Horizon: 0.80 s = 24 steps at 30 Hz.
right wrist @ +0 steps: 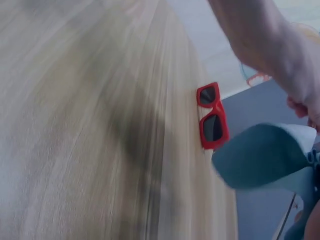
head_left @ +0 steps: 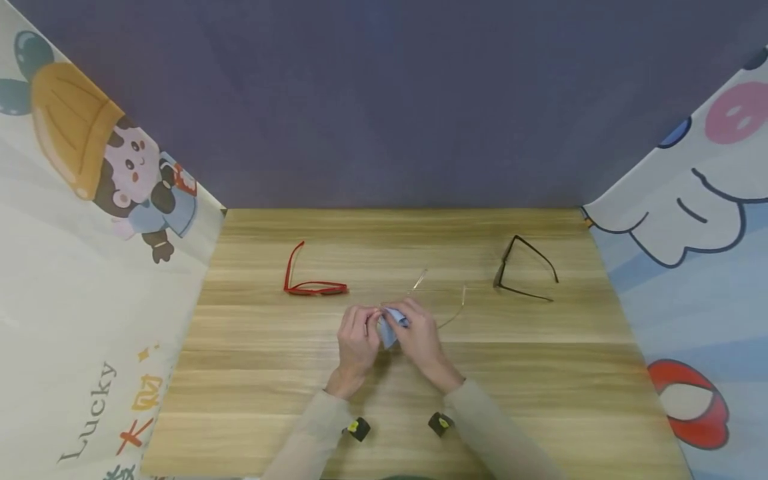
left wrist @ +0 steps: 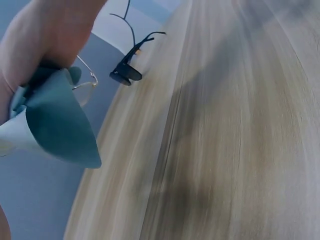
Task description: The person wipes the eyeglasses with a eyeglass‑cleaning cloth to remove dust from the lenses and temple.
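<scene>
Clear, thin-framed eyeglasses are held between the two hands, their temples pointing away from the person. With curled fingers my left hand pinches the near left end of their frame, though the fingers cover most of it. My right hand grips a light blue cleaning cloth folded about the lens area. In the left wrist view the cloth hangs down below the right hand, beside a thin metal rim. The right wrist view has the cloth hanging near the left hand. The lenses are mostly hidden.
Red sunglasses lie on the wooden table to the left, one temple unfolded. Black glasses rest on the right with both temples out. A dark blue panel rises behind the table, with cartoon-printed sheets on both sides.
</scene>
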{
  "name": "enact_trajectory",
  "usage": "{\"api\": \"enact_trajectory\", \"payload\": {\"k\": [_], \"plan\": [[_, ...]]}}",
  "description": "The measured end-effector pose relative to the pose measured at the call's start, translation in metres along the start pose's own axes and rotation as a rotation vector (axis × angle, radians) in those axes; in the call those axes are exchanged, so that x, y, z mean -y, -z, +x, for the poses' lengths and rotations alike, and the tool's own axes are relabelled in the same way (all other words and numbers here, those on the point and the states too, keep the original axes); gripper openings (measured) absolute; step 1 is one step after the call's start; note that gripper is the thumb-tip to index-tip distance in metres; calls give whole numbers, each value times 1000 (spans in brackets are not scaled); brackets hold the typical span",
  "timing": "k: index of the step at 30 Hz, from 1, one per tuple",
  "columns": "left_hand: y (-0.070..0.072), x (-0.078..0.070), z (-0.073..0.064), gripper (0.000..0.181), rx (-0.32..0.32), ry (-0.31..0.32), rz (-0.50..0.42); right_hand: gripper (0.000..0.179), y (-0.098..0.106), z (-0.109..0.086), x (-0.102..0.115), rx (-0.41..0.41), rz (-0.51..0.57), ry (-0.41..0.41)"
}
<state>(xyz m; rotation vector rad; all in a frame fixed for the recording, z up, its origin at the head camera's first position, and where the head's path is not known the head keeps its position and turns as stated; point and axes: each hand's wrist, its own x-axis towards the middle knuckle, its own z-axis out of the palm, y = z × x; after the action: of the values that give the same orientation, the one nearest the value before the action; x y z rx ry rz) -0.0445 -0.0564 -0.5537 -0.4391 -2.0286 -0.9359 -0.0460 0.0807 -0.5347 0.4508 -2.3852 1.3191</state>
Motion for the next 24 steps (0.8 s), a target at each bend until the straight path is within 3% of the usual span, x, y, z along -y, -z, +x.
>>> {"api": "enact_trajectory", "payload": {"k": [8,17,24], "plan": [[-1,0,-1,26,19,4,-10,13,1,3,-4,-36,-66,-32],[-3,3,6,27,1,-11,17,13,1,2,9,24,49,-15],[-4,2,8,29,-3,-9,16,13,3,11,0,14,-39,-61]]}}
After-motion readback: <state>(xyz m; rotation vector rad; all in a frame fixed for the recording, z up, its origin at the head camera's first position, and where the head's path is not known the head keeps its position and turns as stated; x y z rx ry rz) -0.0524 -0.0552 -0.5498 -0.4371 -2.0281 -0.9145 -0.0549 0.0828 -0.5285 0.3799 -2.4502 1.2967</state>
